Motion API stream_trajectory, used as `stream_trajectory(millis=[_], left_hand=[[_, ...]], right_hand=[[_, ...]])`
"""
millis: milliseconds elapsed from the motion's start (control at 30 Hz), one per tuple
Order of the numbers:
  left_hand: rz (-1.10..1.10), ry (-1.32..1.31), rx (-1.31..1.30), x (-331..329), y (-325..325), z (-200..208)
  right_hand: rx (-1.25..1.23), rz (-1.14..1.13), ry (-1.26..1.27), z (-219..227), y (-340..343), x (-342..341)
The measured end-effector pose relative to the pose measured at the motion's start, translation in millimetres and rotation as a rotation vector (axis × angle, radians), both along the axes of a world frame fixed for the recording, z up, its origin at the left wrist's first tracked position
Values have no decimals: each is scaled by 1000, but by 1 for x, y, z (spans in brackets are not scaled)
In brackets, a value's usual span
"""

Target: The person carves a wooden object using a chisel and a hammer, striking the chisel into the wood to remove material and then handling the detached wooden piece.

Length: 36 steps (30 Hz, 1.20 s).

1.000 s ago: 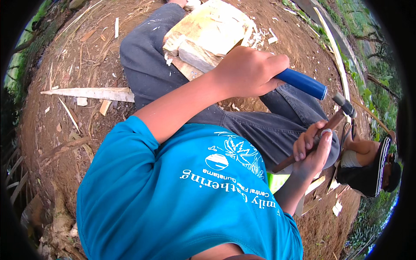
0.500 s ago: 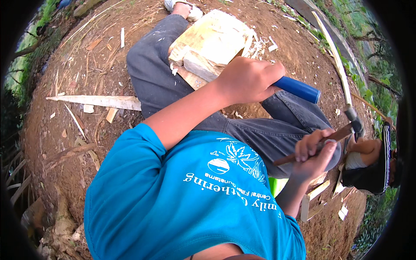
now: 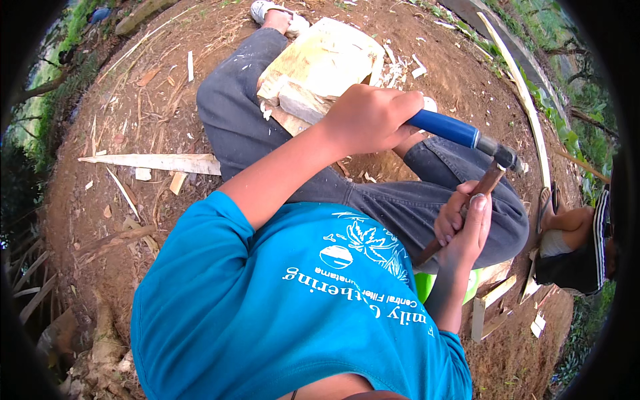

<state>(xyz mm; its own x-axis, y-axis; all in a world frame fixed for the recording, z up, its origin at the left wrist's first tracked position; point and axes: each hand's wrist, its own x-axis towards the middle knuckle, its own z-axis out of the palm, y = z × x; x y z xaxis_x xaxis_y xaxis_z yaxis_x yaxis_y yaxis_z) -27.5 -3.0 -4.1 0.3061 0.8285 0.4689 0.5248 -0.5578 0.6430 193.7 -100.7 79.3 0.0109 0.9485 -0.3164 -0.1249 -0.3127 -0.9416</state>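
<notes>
My left hand is closed around a blue-handled chisel; its blade is hidden behind the hand. My right hand grips a hammer by its brown wooden handle. The dark metal hammer head meets the butt of the blue handle. A pale carved wood block lies between my legs, beyond my left hand. Against its near edge sits a rough greyish wood piece, close to my left wrist.
Wood chips litter the brown soil. A long pointed wood strip lies left of my leg, and a long pale pole at far right. Another person sits at the right. A bright green object shows beside my right forearm.
My right hand has swung the hammer up and left, so its head has closed the gap to the chisel's end. My left hand has shifted slightly left with the chisel.
</notes>
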Motion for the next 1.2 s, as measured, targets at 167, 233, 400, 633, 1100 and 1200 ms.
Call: stream_trajectory(millis=[167, 233, 400, 633, 1100, 1200], left_hand=[[12, -27, 29, 1, 1, 1], [7, 21, 0, -1, 1, -1], [5, 32, -10, -2, 4, 1], [-2, 56, -27, -4, 4, -6], [26, 89, -4, -16, 9, -12], [12, 82, 14, -8, 5, -4]], right_hand=[[37, -2, 18, -6, 1, -1], [97, -95, 32, -5, 5, -1], [19, 59, 6, -8, 8, 1], [96, -59, 95, -9, 12, -1], [90, -55, 126, -7, 21, 1], [124, -97, 198, -4, 24, 9]])
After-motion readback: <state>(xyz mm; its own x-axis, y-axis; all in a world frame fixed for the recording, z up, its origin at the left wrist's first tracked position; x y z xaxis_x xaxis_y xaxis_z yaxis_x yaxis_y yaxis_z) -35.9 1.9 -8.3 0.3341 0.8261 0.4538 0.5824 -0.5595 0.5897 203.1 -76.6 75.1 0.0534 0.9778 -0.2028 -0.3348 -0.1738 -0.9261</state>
